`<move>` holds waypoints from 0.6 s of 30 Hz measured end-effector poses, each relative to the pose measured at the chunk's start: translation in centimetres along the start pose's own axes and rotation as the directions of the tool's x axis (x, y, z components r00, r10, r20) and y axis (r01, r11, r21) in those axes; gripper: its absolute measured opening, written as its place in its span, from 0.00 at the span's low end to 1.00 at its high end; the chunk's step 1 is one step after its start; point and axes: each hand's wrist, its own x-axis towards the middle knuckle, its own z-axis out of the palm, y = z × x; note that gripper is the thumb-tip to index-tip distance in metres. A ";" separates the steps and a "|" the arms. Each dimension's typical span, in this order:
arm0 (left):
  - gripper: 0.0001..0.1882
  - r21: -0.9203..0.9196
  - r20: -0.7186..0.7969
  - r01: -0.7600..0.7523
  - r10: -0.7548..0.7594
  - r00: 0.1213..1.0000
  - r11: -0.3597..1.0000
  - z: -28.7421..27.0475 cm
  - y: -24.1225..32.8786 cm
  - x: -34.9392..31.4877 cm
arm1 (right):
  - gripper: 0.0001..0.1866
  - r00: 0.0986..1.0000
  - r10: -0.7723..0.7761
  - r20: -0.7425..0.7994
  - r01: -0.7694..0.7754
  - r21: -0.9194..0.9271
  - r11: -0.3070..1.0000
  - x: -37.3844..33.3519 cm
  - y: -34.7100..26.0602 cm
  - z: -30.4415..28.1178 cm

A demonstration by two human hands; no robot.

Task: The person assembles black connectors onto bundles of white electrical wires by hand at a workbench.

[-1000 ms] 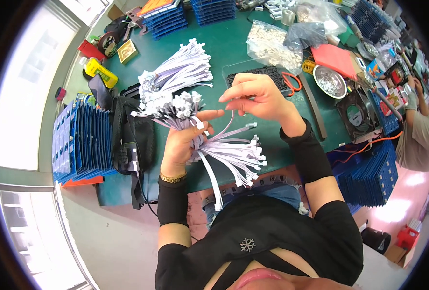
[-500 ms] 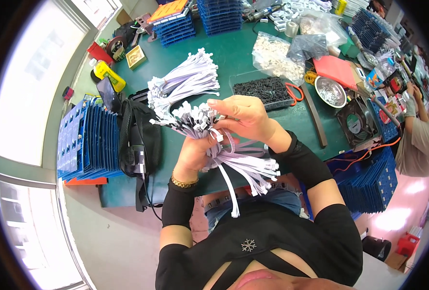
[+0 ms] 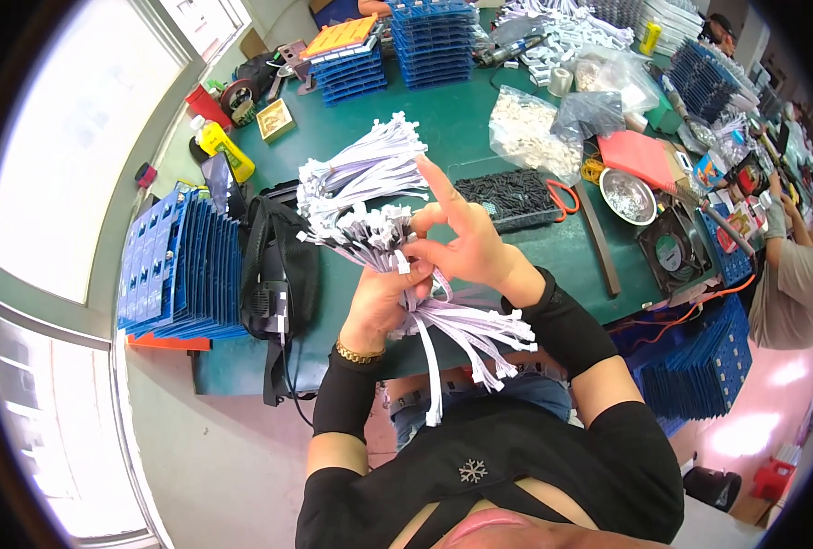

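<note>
My left hand [image 3: 381, 304] grips the middle of a thick bundle of white flat ribbon cables [image 3: 466, 329] with small white connectors at both ends. The bundle's top ends fan out above my fist and its lower ends hang toward my lap. My right hand [image 3: 461, 240] is pressed against the top of the bundle, thumb and lower fingers pinching a cable there, index finger pointing up. A second pile of the same white cables [image 3: 362, 172] lies on the green table [image 3: 443, 119] just behind my hands.
A black tray of small dark parts [image 3: 507, 194] and orange-handled scissors [image 3: 564, 198] lie right of my hands. Blue stacked trays [image 3: 179, 265] stand at the left, more at the back [image 3: 434, 41]. Plastic bags of white parts [image 3: 534, 128], a metal bowl [image 3: 628, 194] and another person [image 3: 791, 265] are at the right.
My right hand has come from the table back to the bundle and now pinches a cable at its top. The bundle in my left hand has stayed raised.
</note>
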 end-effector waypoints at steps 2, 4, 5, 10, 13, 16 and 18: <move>0.19 0.006 -0.018 -0.023 0.023 1.000 1.000 0.2 0.0 0.1 | 0.43 0.999 -0.021 0.041 0.023 -0.047 0.999 -0.2 1.0 -0.6; 0.14 -0.004 0.023 -0.030 0.030 0.999 1.000 0.5 0.3 0.1 | 0.42 0.996 -0.036 0.084 0.044 -0.093 0.995 -0.5 1.9 -1.0; 0.14 -0.007 0.022 -0.033 0.033 0.999 0.999 0.3 0.3 0.1 | 0.41 0.997 -0.036 0.064 0.041 -0.092 0.995 -0.7 2.3 -1.0; 0.12 -0.046 0.078 -0.015 0.019 0.997 0.999 -0.5 0.0 -0.1 | 0.42 0.998 0.043 -0.040 -0.030 0.284 0.958 -0.6 1.1 -0.5; 0.11 -0.136 0.029 -0.080 0.085 0.996 0.987 0.0 -0.1 -0.1 | 0.35 0.997 0.080 -0.023 -0.070 0.297 0.952 -0.4 0.5 -1.0; 0.11 -0.111 0.029 -0.103 0.107 0.994 0.988 -1.0 -0.3 -0.4 | 0.22 0.994 -0.006 0.112 0.020 -0.126 0.992 0.8 1.7 -3.9; 0.11 -0.090 0.056 -0.097 0.102 0.993 0.991 -1.3 -0.5 -0.3 | 0.11 0.956 0.291 -0.020 -0.284 -0.292 0.913 1.4 2.6 -5.4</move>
